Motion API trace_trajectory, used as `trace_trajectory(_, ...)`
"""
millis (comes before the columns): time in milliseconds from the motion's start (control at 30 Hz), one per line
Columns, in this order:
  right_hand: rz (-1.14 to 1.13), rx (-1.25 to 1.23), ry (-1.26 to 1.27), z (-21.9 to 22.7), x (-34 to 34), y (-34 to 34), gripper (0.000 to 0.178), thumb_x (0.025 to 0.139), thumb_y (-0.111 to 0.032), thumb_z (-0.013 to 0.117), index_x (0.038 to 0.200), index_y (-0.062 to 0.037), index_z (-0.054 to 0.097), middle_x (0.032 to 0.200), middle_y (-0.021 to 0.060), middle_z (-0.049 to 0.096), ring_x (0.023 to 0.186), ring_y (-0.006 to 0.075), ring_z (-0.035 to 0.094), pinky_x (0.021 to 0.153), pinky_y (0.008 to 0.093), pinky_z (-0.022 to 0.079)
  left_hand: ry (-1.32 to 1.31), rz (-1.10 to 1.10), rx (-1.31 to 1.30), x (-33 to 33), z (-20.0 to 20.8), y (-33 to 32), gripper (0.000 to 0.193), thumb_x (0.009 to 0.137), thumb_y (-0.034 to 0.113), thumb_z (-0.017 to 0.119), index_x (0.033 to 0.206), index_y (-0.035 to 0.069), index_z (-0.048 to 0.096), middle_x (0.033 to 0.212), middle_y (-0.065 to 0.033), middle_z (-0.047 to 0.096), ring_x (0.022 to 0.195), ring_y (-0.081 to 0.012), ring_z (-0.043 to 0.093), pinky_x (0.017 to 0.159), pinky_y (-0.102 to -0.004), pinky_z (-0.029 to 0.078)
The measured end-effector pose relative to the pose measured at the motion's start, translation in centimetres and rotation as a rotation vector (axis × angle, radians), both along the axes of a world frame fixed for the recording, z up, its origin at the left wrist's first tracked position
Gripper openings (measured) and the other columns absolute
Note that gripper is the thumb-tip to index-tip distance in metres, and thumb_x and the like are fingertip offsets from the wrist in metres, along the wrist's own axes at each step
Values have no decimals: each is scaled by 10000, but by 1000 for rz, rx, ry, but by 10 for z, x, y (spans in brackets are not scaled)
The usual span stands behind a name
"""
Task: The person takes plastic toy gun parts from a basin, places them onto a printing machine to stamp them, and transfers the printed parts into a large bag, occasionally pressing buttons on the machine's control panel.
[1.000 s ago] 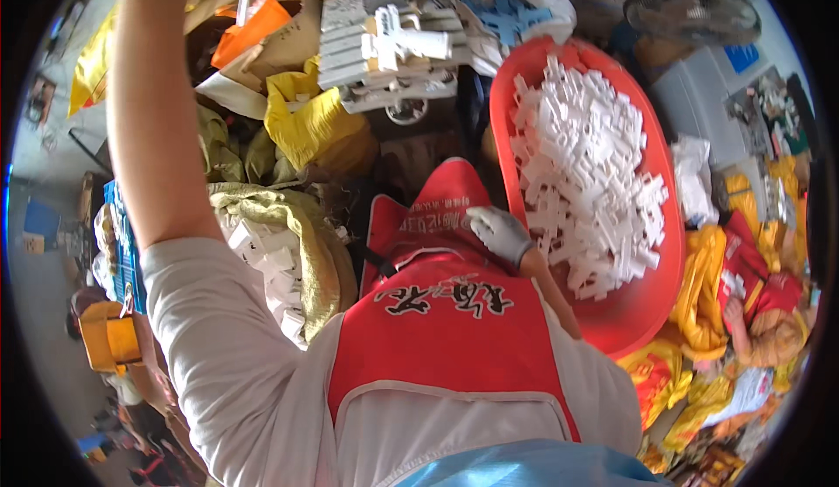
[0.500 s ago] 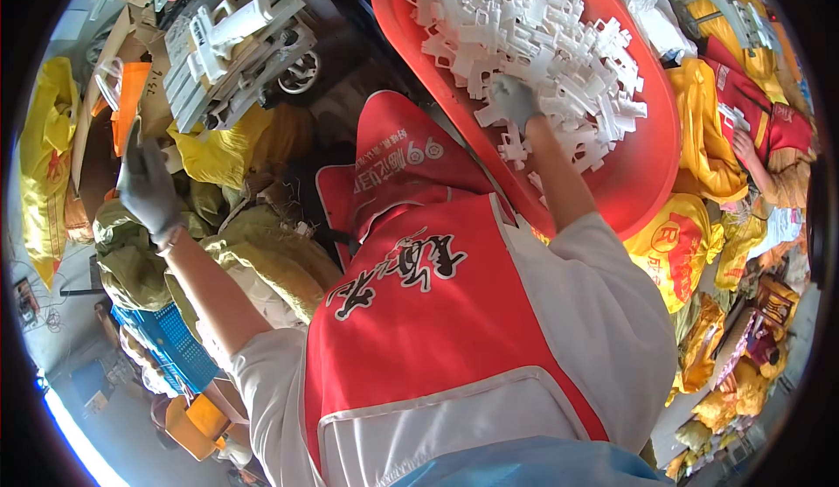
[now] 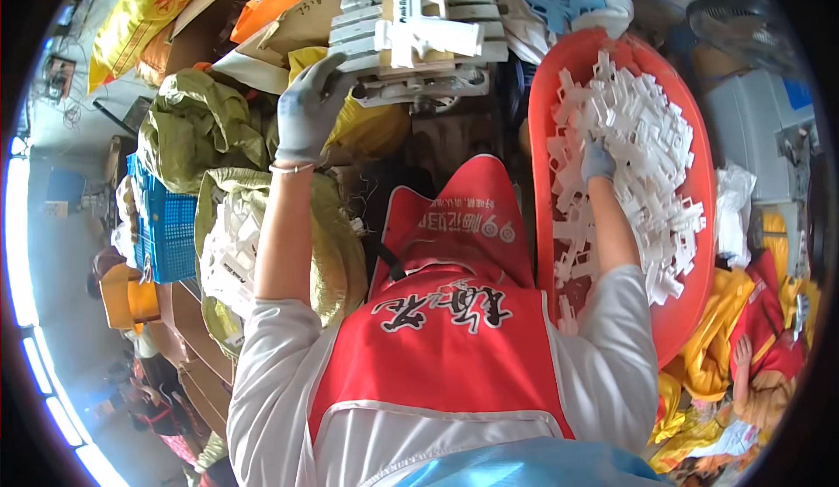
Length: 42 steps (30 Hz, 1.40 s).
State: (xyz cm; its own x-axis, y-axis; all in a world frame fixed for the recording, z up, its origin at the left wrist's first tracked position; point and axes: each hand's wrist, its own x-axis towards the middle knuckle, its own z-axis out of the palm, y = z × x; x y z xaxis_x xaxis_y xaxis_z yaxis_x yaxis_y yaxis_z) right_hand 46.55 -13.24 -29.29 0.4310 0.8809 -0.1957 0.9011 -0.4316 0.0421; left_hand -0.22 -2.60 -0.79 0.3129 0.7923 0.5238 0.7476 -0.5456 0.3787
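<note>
A white plastic toy gun point(image 3: 426, 31) lies on a small wooden block on the grey slatted platform point(image 3: 350, 37) ahead of me. At the platform's left edge is my left hand point(image 3: 308, 109), in a grey glove, empty, with thumb and fingers apart. A long red tub point(image 3: 677, 334) on my right holds a heap of white toy gun pieces point(image 3: 651, 155). Down in this heap, near the tub's left side, is my right hand point(image 3: 598, 160), also gloved. Its fingers bend in among the pieces; whatever they grip is hidden.
An open green woven sack point(image 3: 341, 260) of white pieces stands at my left, beside a blue crate point(image 3: 166, 233). Behind are a carton point(image 3: 293, 28) and an orange bag point(image 3: 271, 6). Blue pieces point(image 3: 555, 2) lie in a white sack. At right, another person's hand point(image 3: 743, 356) shows.
My view has turned, so the platform and tub appear further right. My left hand has moved from beside the orange bag to the platform's edge. The right hand stays in the heap.
</note>
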Motion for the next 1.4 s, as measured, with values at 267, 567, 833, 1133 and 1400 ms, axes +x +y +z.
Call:
trace_trajectory(267,101,432,538,87,57,-49,493,726,-18,622,1181,-130,470,1077,149,550,944,331,597,796,417,483,107,-297,-119,26,27,65,402,767,170,717,1146,87,613,993,-142,667,803,-251,666,735,-337,512)
trace_trajectory(567,0,1085,1340,210,-19,-47,457,855,-39,586,1287,-71,440,1144,48,518,960,122,542,786,285,508,111,-306,-241,29,37,67,407,762,252,724,1121,92,615,850,-156,674,783,-259,667,709,-346,509)
trace_trajectory(833,-80,999,1760,205,-76,-46,396,884,-27,548,1258,-74,424,1173,115,511,1031,211,571,888,351,508,57,-328,-250,31,31,67,450,746,247,719,1145,76,602,932,-176,665,835,-309,665,737,-363,512)
trace_trajectory(1133,-64,1091,1982,191,-68,-37,246,951,-75,485,1194,-42,465,1305,191,506,1189,246,521,1003,372,430,-33,-285,-184,21,23,66,371,750,248,728,1068,85,627,877,-168,665,825,-318,648,744,-374,497)
trace_trajectory(1400,332,950,1889,259,-146,58,316,907,-103,578,1189,3,482,1150,147,558,1087,245,573,911,362,521,-47,10,-173,-52,31,8,325,725,224,760,1013,112,659,719,-95,644,617,-216,614,618,-323,494)
